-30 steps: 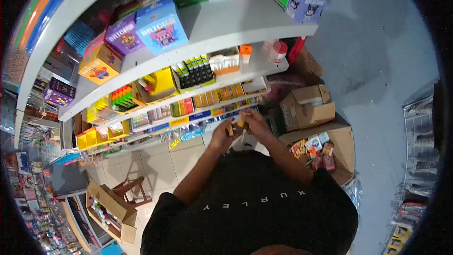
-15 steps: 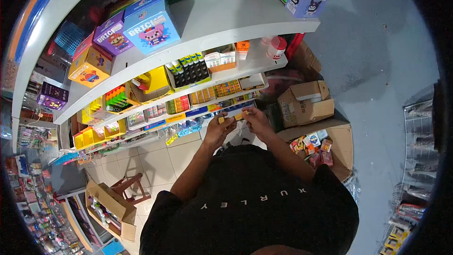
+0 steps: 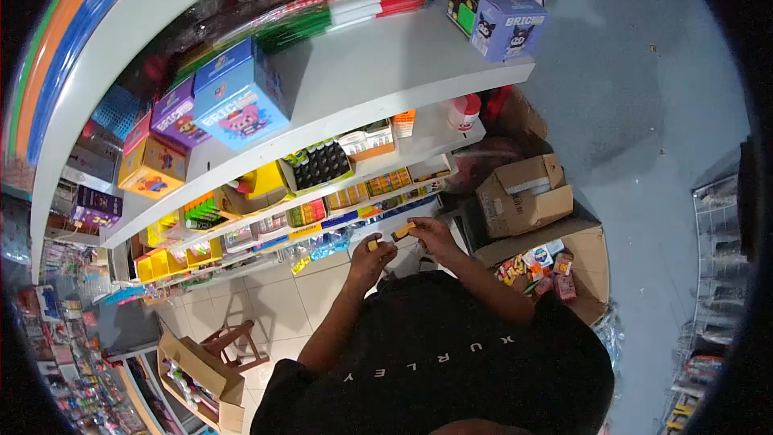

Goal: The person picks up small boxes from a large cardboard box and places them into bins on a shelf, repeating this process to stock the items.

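My left hand (image 3: 370, 259) is closed around a small yellow object (image 3: 372, 246), whose top shows between the fingers. My right hand (image 3: 433, 240) pinches another small item, yellow-orange with a dark part (image 3: 402, 232). Both hands are held close together in front of the lower shelves, a small gap between them. What the two items are is too small to tell.
White shelves (image 3: 386, 84) curve across the left and top, with BRICKS boxes (image 3: 241, 109), yellow trays (image 3: 173, 262) and small packs. Open cartons (image 3: 523, 201) stand at the right, one holding colourful packs (image 3: 564, 286). A brown stool (image 3: 237, 342) and another carton (image 3: 201, 370) are lower left.
The view has shifted, so shelves and hands appear lower. The hands have drawn slightly apart, and the item in my right hand now shows a dark part.
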The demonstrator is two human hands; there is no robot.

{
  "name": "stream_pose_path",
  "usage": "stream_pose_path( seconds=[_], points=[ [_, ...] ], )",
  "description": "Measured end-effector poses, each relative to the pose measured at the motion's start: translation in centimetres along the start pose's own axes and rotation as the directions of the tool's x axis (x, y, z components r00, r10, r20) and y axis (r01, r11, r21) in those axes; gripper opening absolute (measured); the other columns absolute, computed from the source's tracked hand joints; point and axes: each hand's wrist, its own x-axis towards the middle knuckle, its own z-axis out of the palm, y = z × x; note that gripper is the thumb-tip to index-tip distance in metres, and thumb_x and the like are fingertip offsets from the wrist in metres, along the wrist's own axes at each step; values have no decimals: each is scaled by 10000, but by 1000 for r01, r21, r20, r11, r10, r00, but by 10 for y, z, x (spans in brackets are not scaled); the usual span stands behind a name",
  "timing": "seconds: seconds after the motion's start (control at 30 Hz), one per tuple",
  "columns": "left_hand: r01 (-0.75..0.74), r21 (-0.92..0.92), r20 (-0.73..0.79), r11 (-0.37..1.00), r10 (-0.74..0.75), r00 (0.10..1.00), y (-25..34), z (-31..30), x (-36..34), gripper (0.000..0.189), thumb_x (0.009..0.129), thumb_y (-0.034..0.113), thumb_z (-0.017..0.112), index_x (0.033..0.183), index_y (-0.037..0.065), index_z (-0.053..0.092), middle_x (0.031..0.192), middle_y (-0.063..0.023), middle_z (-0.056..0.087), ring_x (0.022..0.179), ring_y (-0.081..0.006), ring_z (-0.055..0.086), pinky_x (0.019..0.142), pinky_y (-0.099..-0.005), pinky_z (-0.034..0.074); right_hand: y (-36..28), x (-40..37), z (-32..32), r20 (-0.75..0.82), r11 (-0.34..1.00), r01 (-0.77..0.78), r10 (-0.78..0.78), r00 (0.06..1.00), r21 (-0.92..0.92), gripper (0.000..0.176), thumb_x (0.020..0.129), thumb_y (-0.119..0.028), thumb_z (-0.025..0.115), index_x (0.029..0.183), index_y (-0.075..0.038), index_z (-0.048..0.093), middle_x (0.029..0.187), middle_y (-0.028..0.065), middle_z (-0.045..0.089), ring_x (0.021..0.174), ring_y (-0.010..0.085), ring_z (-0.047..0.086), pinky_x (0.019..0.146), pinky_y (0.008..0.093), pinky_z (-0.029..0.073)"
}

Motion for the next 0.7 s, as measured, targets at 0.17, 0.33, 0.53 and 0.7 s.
stream_pose_path(
  seconds=[0.17, 0.33, 0.53, 0.7],
  points=[
    [-29, -15, -47, 999, 28, 998, -4, -16, -11, 529, 858, 7, 674, 1274, -75, 358, 1021, -175, 573, 982, -270, 629, 885, -363, 557, 40, 57, -45, -309, 999, -40, 47, 950, 31, 385, 792, -170, 747, 1131, -56, 604, 827, 38, 632, 573, 108, 523, 479, 288, 415],
    [-69, -6, -152, 998, 67, 986, -6, -27, -37, 501, 874, 22, 656, 1268, -91, 369, 1028, -173, 571, 980, -266, 628, 874, -346, 564, 86, 168, -126, -302, 684, 208, -547, 781, -699, 239, 728, -158, 766, 900, -36, 654, 875, 114, 670, 760, 213, 642, 664, 358, 511],
    [-71, -56, -222, 996, 57, 973, -22, -41, -54, 505, 864, 19, 659, 1267, -101, 381, 1027, -189, 595, 949, -266, 645, 871, -334, 566, 8, 190, -126, -545, 842, 121, -442, 712, -525, 340, 792, -333, 697, 970, -46, 665, 878, 151, 698, 925, 314, 664, 857, 402, 513],
    [-124, 246, -195, 961, 174, 965, -40, -64, -58, 530, 860, 37, 669, 1279, -83, 367, 973, -165, 597, 945, -269, 641, 909, -364, 545, 13, 231, -132, -452, 638, 58, -603, 658, -767, 398, 836, -324, 629, 1152, -82, 615, 1107, 152, 669, 1049, 358, 621, 913, 422, 489]
  ],
)
